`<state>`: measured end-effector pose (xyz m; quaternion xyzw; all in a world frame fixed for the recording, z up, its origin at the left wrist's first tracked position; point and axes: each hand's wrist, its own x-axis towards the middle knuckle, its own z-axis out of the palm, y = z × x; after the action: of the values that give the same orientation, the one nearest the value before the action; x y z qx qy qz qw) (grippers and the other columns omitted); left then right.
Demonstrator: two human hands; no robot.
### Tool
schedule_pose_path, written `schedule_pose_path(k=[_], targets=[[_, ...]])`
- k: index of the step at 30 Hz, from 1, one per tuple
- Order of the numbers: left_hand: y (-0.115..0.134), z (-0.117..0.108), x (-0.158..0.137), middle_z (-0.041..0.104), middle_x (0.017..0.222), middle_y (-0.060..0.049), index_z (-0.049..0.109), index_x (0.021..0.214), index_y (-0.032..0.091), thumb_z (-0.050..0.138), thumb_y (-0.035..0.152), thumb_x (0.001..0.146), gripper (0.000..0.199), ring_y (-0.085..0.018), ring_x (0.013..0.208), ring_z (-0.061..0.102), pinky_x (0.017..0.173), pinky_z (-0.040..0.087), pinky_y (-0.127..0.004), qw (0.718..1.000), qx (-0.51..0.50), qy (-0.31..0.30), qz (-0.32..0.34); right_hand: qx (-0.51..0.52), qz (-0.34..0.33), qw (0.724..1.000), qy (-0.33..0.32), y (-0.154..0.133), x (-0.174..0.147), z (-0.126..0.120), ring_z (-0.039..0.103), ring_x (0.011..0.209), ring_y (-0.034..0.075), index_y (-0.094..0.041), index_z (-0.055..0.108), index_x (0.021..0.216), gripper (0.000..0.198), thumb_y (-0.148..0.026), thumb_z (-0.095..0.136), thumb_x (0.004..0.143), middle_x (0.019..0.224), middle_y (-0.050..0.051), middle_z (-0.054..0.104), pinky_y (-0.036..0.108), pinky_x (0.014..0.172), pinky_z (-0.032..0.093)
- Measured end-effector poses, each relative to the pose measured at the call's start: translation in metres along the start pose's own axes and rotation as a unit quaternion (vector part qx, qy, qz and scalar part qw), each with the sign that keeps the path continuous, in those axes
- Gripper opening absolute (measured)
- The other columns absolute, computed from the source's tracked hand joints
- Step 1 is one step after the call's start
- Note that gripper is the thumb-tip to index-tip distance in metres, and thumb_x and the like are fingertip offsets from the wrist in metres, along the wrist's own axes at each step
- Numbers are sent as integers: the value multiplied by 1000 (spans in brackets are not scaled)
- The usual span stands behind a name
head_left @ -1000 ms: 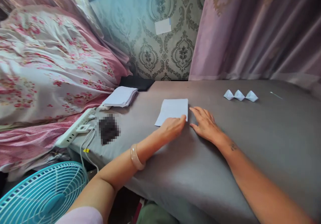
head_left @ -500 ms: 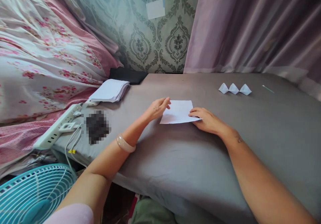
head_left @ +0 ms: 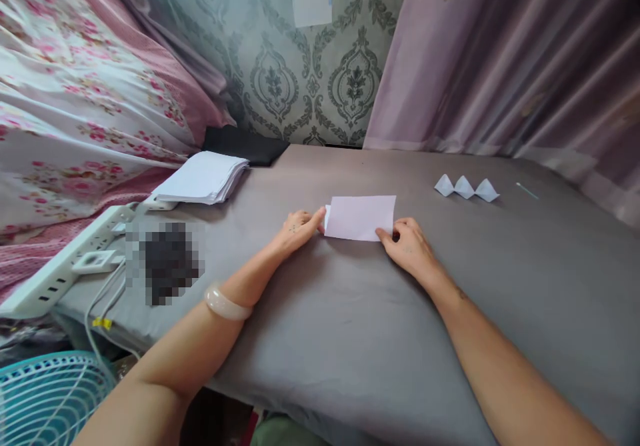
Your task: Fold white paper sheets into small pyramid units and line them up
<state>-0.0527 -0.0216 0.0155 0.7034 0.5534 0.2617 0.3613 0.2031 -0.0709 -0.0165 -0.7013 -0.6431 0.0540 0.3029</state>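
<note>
Over grey cloth (head_left: 345,326), hands (head_left: 410,249) holding paper (head_left: 361,217), forearms (head_left: 475,313) slanting inward

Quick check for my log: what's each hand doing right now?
Left hand: at the paper's left edge; whether it grips cannot be told.
Right hand: closed on the paper's lower right corner, thumb in front.

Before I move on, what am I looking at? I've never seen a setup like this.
No robot here: these are a person's own bare hands, seen by a camera on the person's head looking forward and down. The right hand pinches the right side of a paper; the left hand is at its left edge, though its grip is unclear. On the grey surface lie three small folded papers to the right, and a paper stack to the left, near a power strip.
</note>
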Motion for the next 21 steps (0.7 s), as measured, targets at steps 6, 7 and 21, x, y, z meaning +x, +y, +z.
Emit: schedule_pose_path(k=[6, 7, 21], targets=[[-2, 5, -2, 65, 105, -11, 73, 68, 20, 55, 57, 79, 43, -32, 106, 52, 98, 37, -43, 997, 73, 1, 14, -11, 13, 1000, 1, -3, 1, 2, 57, 89, 24, -24, 43, 60, 32, -47, 54, 80, 94, 10, 56, 40, 86, 47], [-3, 7, -2, 64, 107, -11, 73, 69, 20, 60, 53, 76, 36, -33, 108, 51, 98, 37, -44, 996, 84, 7, 14, -11, 20, 1000, 0, -5, 1, 2, 57, 89, 24, -24, 44, 60, 32, -47, 55, 80, 93, 10, 55, 40, 87, 47], [1, 20, -4, 63, 108, -9, 68, 68, 17, 62, 36, 81, 24, -28, 104, 51, 96, 38, -45, 984, 173, 44, 25, -47, 32, 998, 27, -3, -2, 1, 57, 92, 26, -21, 54, 66, 22, -36, 55, 81, 92, 11, 54, 41, 89, 46]])
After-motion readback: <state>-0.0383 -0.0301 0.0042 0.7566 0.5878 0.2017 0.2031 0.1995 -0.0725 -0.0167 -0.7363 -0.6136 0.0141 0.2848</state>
